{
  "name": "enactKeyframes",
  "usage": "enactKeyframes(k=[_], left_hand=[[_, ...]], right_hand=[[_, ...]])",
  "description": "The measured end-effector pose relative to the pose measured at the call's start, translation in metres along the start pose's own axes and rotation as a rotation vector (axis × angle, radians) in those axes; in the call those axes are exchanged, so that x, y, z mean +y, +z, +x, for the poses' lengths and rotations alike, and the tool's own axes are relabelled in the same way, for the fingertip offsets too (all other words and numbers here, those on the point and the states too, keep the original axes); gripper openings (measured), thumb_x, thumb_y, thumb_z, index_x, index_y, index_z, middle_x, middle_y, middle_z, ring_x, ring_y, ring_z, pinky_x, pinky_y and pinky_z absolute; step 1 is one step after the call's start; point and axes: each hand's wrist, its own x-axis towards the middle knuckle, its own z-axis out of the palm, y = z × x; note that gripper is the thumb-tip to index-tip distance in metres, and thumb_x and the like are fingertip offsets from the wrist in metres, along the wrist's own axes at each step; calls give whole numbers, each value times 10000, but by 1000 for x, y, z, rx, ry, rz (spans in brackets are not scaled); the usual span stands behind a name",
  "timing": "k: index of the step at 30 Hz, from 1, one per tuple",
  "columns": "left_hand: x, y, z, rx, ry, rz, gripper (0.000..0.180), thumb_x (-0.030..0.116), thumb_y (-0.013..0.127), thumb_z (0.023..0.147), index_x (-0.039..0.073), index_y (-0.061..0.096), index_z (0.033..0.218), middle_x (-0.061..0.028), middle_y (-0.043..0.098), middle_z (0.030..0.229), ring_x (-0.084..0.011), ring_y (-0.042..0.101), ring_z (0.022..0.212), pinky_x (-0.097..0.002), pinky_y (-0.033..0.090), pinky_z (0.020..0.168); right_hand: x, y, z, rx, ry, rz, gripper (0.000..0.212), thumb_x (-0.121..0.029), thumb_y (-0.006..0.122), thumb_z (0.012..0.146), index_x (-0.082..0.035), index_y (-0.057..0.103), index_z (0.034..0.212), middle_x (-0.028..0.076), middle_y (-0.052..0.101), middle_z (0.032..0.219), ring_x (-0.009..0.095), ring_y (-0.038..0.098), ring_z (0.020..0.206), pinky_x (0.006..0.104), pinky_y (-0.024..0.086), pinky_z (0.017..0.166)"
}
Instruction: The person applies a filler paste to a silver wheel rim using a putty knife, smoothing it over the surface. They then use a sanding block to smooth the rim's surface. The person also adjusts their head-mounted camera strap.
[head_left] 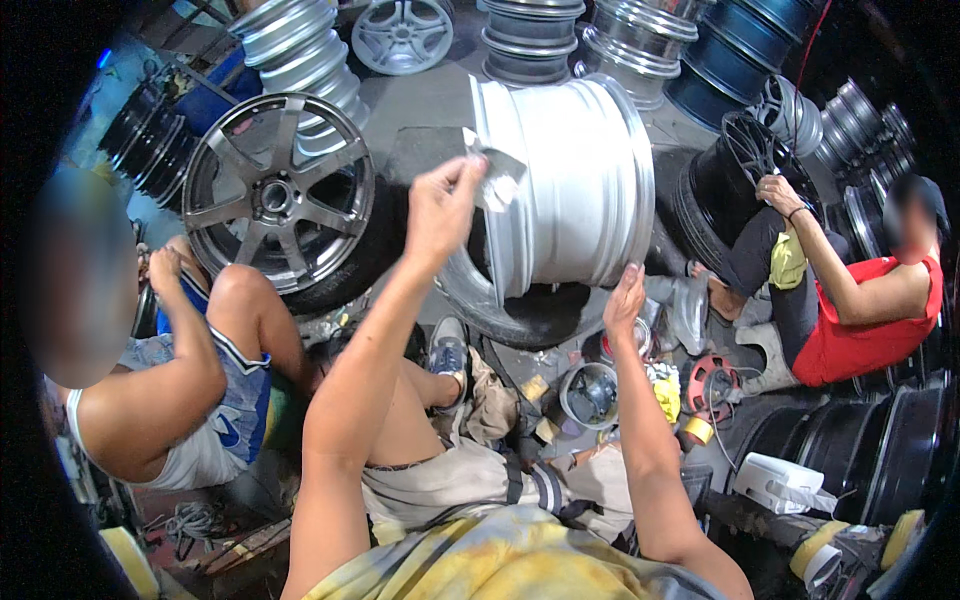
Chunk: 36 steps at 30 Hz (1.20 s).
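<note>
A silver wheel rim lies on its side in front of me, its broad barrel facing up, on top of a black tyre. My left hand pinches a small creased grey sheet of sandpaper, partly whitish, at the rim's left edge. The sheet overlaps that edge in view; whether it presses on the metal I cannot tell. My right hand has its fingers stretched out at the rim's lower right edge, seemingly resting against it, with nothing visible in it.
On the left a person handles something beside a dark seven-spoke wheel; on the right another, in red, holds a black wheel. Near my right forearm stand a bucket and a red reel-like thing. Stacked rims line the back.
</note>
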Motion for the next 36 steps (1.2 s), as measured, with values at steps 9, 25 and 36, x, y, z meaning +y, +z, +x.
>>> enactKeyframes(k=[9, 25, 36], left_hand=[[-14, 46, -44, 89, 119, 111, 270, 228, 650, 994, -28, 733, 1019, -200, 686, 814, -275, 627, 813, -402, 471, 741], [-53, 52, 150, 165, -5, -315, 384, 332, 680, 968, -44, 755, 987, 13, 628, 738, -75, 509, 732, -307, 432, 651], [21, 30, 59, 168, 99, -108, 317, 275, 645, 1004, -23, 753, 990, 21, 571, 640, -61, 506, 598, -274, 419, 554]], right_hand=[[-1, 14, -9, 107, 78, -27, 910, -629, 286, 1052, 200, 413, 1404, 425, 545, 1314, 534, 515, 1271, 478, 389, 1087], [-172, -21, 136, -317, -13, -549, 763, -532, 309, 1071, 113, 703, 968, 412, 626, 1039, 567, 592, 1084, 584, 470, 968], [-149, -69, 80, -38, -125, -73, 394, -338, 521, 1058, -9, 668, 1216, 153, 692, 902, 222, 658, 793, 375, 509, 755]])
